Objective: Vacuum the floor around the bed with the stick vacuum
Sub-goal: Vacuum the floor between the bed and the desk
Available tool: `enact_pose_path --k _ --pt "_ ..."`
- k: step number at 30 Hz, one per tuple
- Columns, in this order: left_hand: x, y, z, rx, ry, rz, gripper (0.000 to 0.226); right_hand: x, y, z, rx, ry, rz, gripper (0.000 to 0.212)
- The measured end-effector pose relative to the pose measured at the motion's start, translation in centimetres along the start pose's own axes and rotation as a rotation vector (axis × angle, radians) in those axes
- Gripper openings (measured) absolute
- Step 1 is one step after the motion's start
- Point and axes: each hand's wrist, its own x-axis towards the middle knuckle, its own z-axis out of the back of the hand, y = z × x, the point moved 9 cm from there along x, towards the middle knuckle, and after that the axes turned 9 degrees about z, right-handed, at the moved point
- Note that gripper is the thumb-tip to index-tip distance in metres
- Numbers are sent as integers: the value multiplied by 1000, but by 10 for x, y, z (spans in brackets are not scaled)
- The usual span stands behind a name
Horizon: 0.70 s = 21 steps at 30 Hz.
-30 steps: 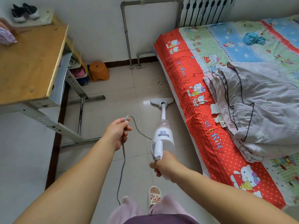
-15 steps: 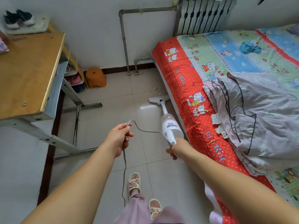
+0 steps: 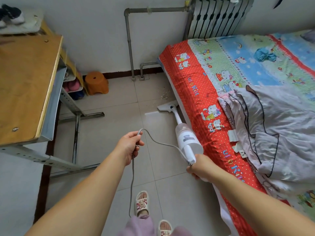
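Observation:
A white stick vacuum leans forward along the side of the bed, which has a red dotted cartoon sheet. Its floor head lies flat on the beige tiles, touching the bed's edge, just short of scattered crumbs. My right hand grips the vacuum's handle at the rear. My left hand holds a loop of the grey power cord, lifted off the floor to the left of the vacuum; the cord runs from the handle through that hand and hangs down toward my feet.
A wooden desk on a metal frame stands at left. An orange stool and a shoe rack sit by the far wall. Grey pipes and a radiator are behind the bed. A rumpled grey quilt lies on the bed.
The vacuum head has slid forward and right, up against the bed's edge near the crumbs. I have stepped forward; both hands keep their grips.

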Motion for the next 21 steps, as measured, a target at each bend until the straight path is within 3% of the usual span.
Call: enact_pose_path --k 11,17,21 --pt "28 -38 -13 6 91 11 20 20 42 5 -110 12 -4 11" --pt "44 -47 11 -26 93 20 19 46 68 16 -310 53 -10 8" --pt "51 -49 27 -62 86 26 18 61 79 23 -501 81 -31 18"
